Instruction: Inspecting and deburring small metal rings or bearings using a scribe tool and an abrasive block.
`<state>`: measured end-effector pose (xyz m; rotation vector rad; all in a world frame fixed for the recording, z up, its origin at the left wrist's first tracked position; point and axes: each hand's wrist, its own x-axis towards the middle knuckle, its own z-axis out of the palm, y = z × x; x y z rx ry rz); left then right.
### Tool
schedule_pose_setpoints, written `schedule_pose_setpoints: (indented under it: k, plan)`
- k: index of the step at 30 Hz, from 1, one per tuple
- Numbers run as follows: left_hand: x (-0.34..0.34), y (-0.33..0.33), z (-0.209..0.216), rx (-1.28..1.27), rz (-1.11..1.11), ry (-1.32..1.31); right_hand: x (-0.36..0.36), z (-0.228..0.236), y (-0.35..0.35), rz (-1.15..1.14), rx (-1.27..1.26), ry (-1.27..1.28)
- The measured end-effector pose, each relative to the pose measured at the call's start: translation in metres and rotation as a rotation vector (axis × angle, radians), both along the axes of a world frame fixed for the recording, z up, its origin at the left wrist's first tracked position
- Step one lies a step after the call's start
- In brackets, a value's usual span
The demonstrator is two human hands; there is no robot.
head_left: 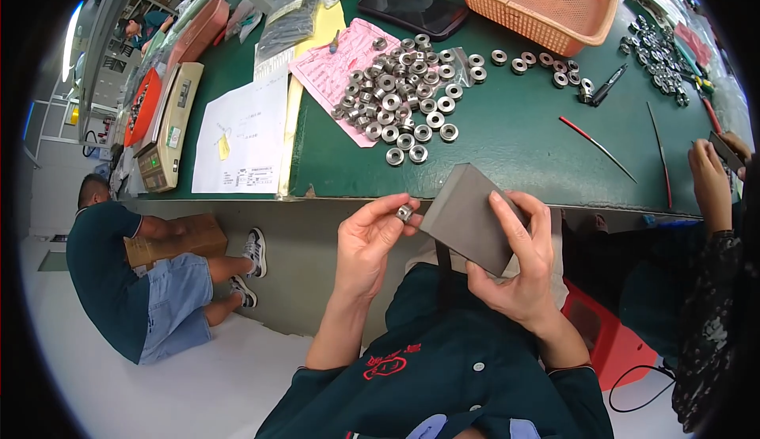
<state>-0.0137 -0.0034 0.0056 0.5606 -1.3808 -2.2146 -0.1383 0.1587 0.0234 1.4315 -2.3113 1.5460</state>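
Between the thumb and fingertips of my left hand (370, 237) is a small metal ring (405, 212), held just off the table's front edge. My right hand (518, 253) grips a grey rectangular block (467, 221), tilted, with one corner close to the ring; whether they touch I cannot tell. Beyond both hands a heap of similar metal rings (400, 91) lies on the green table (507, 150), partly over a pink sheet (317, 67). A few more rings (546, 60) stand apart to the right of the heap.
An orange basket (582, 35) holds a few rings at the back. Near it lie a black pen (608, 85), a red-handled thin tool (598, 149) and a dark phone (413, 10). A scale (170, 130) stands left. Co-workers are at the left and right, one with a hand (710, 186) at the table.
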Motion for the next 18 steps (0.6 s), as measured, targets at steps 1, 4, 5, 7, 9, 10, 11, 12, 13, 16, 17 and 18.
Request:
schedule_pose_setpoints:
  k: [1, 4, 5, 7, 9, 10, 11, 12, 13, 16, 17, 18]
  plan:
    - [0.0, 0.0, 0.0, 0.001, -0.002, -0.001, -0.001, 0.0, 0.001, -0.002, 0.001, -0.001]
    - [0.0, 0.001, 0.0, -0.104, 0.019, -0.015, -0.001, -0.002, 0.002, 0.027, 0.014, 0.016]
    - [0.0, 0.001, 0.002, -0.085, 0.016, -0.018, -0.001, -0.003, 0.003, 0.037, 0.004, 0.018]
    - [0.0, 0.001, 0.003, -0.061, 0.012, -0.021, 0.001, -0.007, 0.003, 0.063, -0.011, -0.001]
    - [0.0, 0.001, 0.003, -0.044, 0.003, -0.009, 0.002, -0.008, 0.003, 0.095, -0.014, 0.008]
    - [0.002, 0.001, 0.003, -0.043, 0.006, -0.009, 0.003, -0.008, 0.002, 0.127, -0.018, 0.017]
    - [0.003, 0.0, 0.003, -0.048, 0.0, -0.017, 0.003, -0.008, 0.001, 0.134, -0.003, 0.047]
    - [0.001, -0.001, 0.004, -0.05, -0.014, -0.024, 0.001, -0.006, 0.001, 0.128, 0.001, 0.049]
    - [-0.001, -0.002, 0.004, -0.045, -0.02, -0.021, -0.001, -0.004, 0.002, 0.138, 0.01, 0.054]
    - [0.006, -0.003, 0.004, -0.049, -0.02, -0.013, 0.001, -0.002, -0.001, 0.18, 0.014, 0.067]
    - [0.01, -0.003, 0.006, -0.052, -0.014, -0.017, 0.003, -0.002, -0.002, 0.203, 0.012, 0.072]
    - [0.005, -0.005, 0.005, -0.052, -0.027, -0.009, 0.001, -0.001, -0.003, 0.204, 0.022, 0.076]
